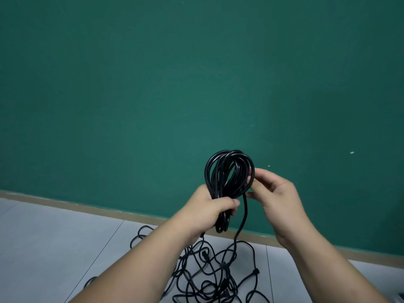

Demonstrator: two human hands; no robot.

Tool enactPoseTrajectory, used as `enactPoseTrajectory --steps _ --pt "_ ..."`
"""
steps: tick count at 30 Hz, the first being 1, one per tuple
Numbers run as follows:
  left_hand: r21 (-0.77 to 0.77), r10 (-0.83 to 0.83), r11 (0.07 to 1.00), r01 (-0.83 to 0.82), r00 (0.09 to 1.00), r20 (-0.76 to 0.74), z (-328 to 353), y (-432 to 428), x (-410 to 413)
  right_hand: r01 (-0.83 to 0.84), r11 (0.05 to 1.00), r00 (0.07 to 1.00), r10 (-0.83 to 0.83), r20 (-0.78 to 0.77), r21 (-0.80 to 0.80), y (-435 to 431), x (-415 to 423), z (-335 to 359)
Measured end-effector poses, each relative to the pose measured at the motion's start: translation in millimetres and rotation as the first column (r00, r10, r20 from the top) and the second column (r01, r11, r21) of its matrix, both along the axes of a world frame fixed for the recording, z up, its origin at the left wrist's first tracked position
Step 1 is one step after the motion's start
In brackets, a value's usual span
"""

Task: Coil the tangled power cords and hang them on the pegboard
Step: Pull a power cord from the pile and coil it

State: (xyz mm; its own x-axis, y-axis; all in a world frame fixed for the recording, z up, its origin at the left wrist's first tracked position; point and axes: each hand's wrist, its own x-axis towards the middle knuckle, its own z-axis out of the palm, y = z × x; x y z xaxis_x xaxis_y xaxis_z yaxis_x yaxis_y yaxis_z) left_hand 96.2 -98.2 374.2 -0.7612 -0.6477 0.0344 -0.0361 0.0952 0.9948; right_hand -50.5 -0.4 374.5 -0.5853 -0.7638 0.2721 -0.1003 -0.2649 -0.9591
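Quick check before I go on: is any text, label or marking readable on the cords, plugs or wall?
No readable text anywhere.
The coiled cord, gripped by the left hand and pinched by the right hand: no print visible.
The tangled cords on the floor: plugs too small to show markings.
The green wall: only small pale specks, not letters.

Left hand (204, 209) grips black coil (227, 171); right hand (276, 200) pinches its loop.
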Motion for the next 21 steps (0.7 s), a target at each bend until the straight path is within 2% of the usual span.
enactPoseTrajectory --steps 4,8,10,13,14,17,21 --pt "0.063 0.067 0.996 -0.064 0.996 -0.060 0 4 -3 -0.017 1.000 0.995 0.017 -0.097 0.002 0 17 4" --pt "0.051 0.092 0.995 -0.089 0.995 -0.048 -2 2 -3 0.085 0.996 0.954 -0.075 -0.289 0.022 -3 20 -2" --pt "0.048 0.048 0.998 -0.045 0.996 -0.070 -2 1 -2 0.088 0.996 0.969 -0.089 -0.232 -0.016 -4 19 -3" --pt "0.155 -0.046 0.986 0.065 0.991 -0.125 2 1 2 0.019 0.998 1.000 -0.018 0.022 -0.067 -3 18 0" --pt "0.200 -0.054 0.976 0.082 0.988 -0.143 3 1 2 0.033 0.998 0.999 -0.033 0.006 -0.056 -3 16 -2" --pt "0.306 -0.004 0.951 0.056 0.985 -0.170 5 1 3 -0.004 0.999 0.996 0.008 -0.088 0.044 -6 15 -10" --pt "0.407 0.141 0.911 -0.059 0.974 -0.175 11 -2 2 -0.241 0.934 0.971 0.235 0.054 0.264 -6 25 -17"
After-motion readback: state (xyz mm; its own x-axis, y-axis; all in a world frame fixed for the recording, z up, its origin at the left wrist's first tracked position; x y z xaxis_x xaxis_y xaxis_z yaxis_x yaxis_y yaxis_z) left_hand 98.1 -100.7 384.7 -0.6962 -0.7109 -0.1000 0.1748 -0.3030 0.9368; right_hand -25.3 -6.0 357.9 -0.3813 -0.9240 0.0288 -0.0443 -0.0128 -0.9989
